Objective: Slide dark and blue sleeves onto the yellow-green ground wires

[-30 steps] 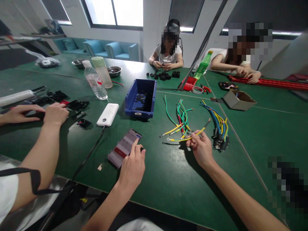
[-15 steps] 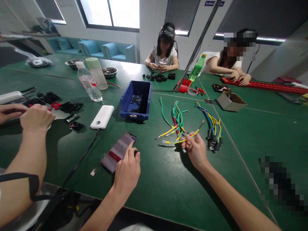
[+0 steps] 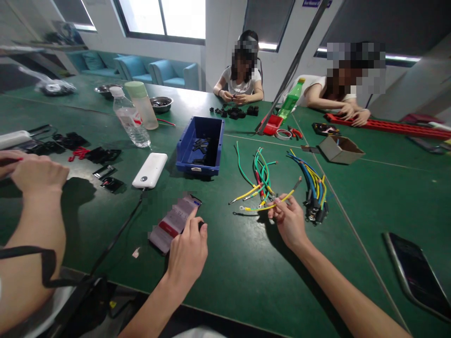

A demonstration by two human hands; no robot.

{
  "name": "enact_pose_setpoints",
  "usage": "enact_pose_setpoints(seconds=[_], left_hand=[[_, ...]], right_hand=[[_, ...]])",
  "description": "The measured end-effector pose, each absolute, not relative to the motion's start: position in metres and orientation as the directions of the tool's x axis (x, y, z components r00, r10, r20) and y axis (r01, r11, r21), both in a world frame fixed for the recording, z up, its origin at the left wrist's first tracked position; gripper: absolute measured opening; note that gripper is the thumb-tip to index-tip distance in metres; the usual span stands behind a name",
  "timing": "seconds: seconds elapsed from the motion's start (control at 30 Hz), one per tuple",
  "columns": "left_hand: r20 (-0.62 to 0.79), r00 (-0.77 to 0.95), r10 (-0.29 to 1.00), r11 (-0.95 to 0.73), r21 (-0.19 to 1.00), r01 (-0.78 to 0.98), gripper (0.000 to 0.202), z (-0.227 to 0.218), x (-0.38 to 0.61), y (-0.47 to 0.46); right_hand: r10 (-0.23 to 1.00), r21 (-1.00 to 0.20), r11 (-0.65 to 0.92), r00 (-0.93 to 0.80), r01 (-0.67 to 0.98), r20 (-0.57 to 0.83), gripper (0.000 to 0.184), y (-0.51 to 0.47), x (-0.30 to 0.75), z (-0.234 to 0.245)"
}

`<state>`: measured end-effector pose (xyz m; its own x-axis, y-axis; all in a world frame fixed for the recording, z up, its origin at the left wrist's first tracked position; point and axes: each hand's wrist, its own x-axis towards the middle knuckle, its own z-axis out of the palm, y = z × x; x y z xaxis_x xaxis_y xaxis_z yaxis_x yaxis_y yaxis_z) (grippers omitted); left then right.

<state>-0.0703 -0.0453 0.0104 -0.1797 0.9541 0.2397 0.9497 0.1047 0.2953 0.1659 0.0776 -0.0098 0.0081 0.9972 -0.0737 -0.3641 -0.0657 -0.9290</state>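
My left hand is over a smartphone, the index fingertip at its screen. Between its thumb and curled fingers shows the end of a small black piece, mostly hidden. My right hand pinches a yellow-green wire with a ring terminal at its left end and a dark tip at its right end. Just behind that hand lies a loose pile of green wires, with some yellow and red among them. To its right rests a bundle of blue and yellow wires with black connector ends.
A blue bin with black parts stands behind the phone, beside a white power bank. Two bottles stand further back. A co-worker's arm reaches in at left. Another phone lies at right. Two people sit opposite.
The co-worker's hands at left have shifted left. My hands hold nearly the same positions. The camera view has moved very slightly.
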Motion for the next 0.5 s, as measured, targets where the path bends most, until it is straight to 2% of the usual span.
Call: enact_pose_setpoints(seconds=[0.13, 0.33, 0.4, 0.5], left_hand=[[0.288, -0.125, 0.949, 0.025, 0.328, 0.944, 0.014, 0.008, -0.069, -0.045], [0.408, 0.182, 0.895, -0.35, 0.386, 0.853, 0.018, 0.031, -0.04, -0.028], [0.436, 0.323, 0.84, -0.49, 0.352, 0.797, 0.018, 0.041, -0.018, -0.022], [0.479, 0.542, 0.69, -0.699, 0.25, 0.67, 0.021, 0.044, 0.016, -0.013]], right_hand=[[0.998, -0.93, -0.061, 0.008, -0.362, -0.068, 0.034, 0.078, 0.166, -0.01], [0.998, -0.93, -0.04, 0.021, -0.365, -0.052, 0.032, 0.078, 0.166, -0.012], [0.998, -0.93, -0.02, 0.052, -0.367, -0.042, 0.032, 0.078, 0.166, -0.012], [0.994, -0.933, 0.019, 0.107, -0.36, -0.021, 0.032, 0.077, 0.165, -0.013]])
